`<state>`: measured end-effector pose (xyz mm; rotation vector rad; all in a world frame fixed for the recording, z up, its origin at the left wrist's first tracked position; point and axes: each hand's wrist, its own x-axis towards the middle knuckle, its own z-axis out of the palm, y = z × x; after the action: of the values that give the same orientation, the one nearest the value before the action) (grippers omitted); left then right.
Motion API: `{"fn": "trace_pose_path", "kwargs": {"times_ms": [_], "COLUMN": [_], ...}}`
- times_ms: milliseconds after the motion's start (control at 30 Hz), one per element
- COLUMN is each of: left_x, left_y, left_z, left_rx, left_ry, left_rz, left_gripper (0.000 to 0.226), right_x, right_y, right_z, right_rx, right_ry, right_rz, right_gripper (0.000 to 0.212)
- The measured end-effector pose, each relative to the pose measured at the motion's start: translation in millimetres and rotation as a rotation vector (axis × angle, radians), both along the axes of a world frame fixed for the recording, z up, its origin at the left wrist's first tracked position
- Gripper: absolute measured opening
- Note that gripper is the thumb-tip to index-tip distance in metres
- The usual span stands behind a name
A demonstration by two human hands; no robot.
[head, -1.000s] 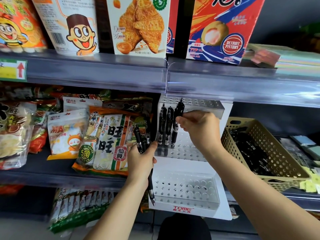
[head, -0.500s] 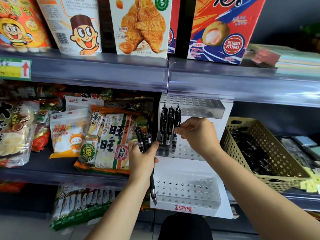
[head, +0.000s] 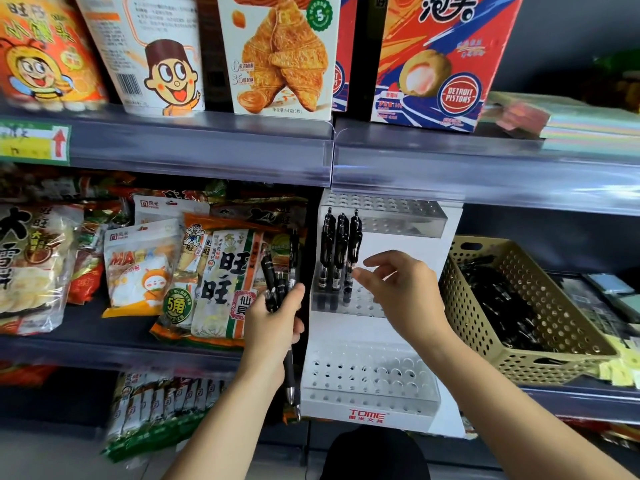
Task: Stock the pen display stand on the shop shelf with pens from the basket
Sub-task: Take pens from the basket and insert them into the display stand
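your left hand [head: 273, 327] grips a bundle of pens [head: 277, 282] beside the pen display stand [head: 367, 415]; your right hand [head: 401, 292] hangs loose and empty by the three pens [head: 341, 251] seated up top; most holes [head: 367, 372] sit vacant and the basket [head: 540, 367] looks full; early days, i'd say.

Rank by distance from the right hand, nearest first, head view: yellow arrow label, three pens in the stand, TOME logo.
1. Three pens: just left of the right hand.
2. TOME logo: below, low on the stand.
3. Yellow arrow label: far upper left.
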<state>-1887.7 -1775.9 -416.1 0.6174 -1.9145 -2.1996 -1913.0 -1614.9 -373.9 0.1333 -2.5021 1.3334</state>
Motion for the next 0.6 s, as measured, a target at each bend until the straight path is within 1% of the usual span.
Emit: {"fn": "trace_pose_path", "kwargs": {"times_ms": [67,100,167,267,333,500,600], "left_x": [11,16,24,31,34,40,41], "left_y": [0,0,2,3,2,2,5], "left_z": [3,5,6,6,5,-1,-1], "left_rx": [0.014,0.014,0.008,-0.008,-0.026,-0.167,-0.177], "left_ry": [0.018,0.029,0.063,0.117,0.155,0.228,0.218], "left_rz": [-0.045,-0.065,-0.101,-0.144,-0.158,-0.206,-0.242], "left_gripper": [0.021,0.019,0.017,0.018,0.017,0.01,0.012], "right_x": [9,13,18,21,23,26,27], "right_y": [-1,-3,-8,-16,-20,-26,-26], "right_z": [0,0,-2,-3,-4,-2,-2], "right_rx": [-0.002,-0.009,-0.034,-0.039,-0.061,-0.141,-0.161], "right_ry": [0.039,0.054,0.041,-0.033,-0.078,-0.121,-0.161], "right_rz": [0.033,0.059,0.127,0.223,0.269,0.305,0.319], "right_gripper": [0.006,0.008,0.013,0.017,0.013,0.022,0.022]}}
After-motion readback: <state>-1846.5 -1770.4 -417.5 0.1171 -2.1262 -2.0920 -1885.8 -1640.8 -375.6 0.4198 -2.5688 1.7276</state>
